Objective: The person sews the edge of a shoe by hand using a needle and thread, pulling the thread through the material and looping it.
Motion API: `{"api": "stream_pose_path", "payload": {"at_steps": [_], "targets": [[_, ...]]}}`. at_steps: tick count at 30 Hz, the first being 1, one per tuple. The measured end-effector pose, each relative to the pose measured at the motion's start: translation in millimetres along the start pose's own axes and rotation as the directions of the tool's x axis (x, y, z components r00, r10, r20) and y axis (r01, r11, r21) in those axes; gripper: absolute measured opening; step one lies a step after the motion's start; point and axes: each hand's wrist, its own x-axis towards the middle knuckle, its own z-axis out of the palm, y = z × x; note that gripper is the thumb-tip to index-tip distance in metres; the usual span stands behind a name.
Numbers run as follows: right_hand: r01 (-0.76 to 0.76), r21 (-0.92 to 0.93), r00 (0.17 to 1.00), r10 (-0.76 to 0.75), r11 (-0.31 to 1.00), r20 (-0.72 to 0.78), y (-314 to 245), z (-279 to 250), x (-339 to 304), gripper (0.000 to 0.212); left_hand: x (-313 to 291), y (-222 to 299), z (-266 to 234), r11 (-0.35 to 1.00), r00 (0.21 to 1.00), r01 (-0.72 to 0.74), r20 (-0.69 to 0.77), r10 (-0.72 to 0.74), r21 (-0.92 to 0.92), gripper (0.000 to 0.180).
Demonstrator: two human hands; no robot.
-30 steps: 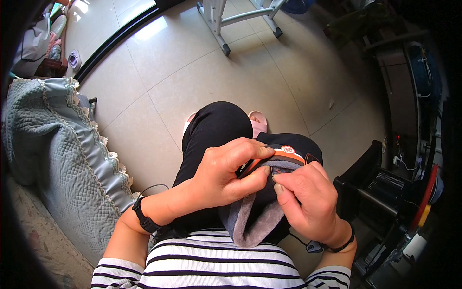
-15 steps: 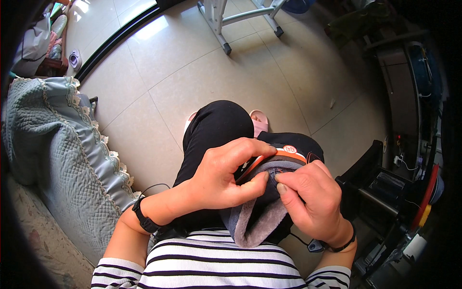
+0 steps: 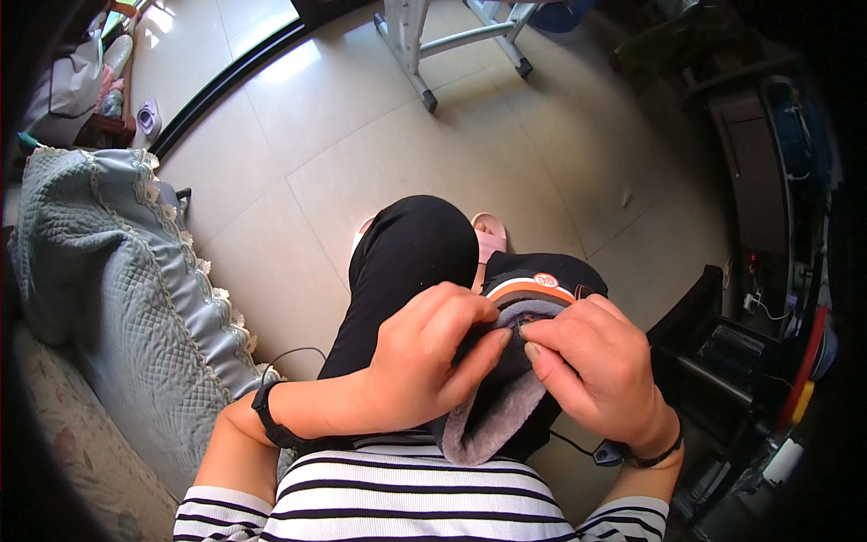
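Fleece-lined dark garment (image 3: 506, 397), seemingly pinched.

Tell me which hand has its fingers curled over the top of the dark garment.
The left hand: its fingers fold over the garment's top edge, while the right hand pinches that edge from the side.

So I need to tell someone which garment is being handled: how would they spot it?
Start at the black-trousered lap above the striped shirt. On it, pinched between left hand and right hand, lies the dark garment: only it has grey fleecy lining and orange-white edge stripes.
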Motion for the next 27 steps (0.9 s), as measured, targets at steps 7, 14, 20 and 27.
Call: {"api": "stream_pose_path", "payload": {"at_steps": [7,14,20,27], "targets": [[0.078,0.007,0.99,-0.078,0.997,0.12,2.6,-17.3,2.4,0.024,-0.5,-4.8,2.5,0.976,0.975,-0.213,-0.081,0.208,-0.053,0.028],[0.174,-0.183,0.96,-0.125,0.968,0.251,6.0,-20.8,-3.2,0.036,-6.0,-9.0,7.0,0.956,0.956,-0.286,-0.093,0.28,-0.068,0.035],[0.172,-0.239,0.965,-0.115,0.956,0.237,4.8,-13.3,-3.6,0.034,-9.0,-16.0,7.0,0.938,0.934,-0.347,-0.094,0.345,-0.008,0.031],[0.211,-0.294,0.952,-0.127,0.932,0.28,-2.7,-15.3,0.2,0.036,-12.3,-15.4,3.1,0.923,0.919,-0.383,-0.087,0.385,0.037,0.028]]}}
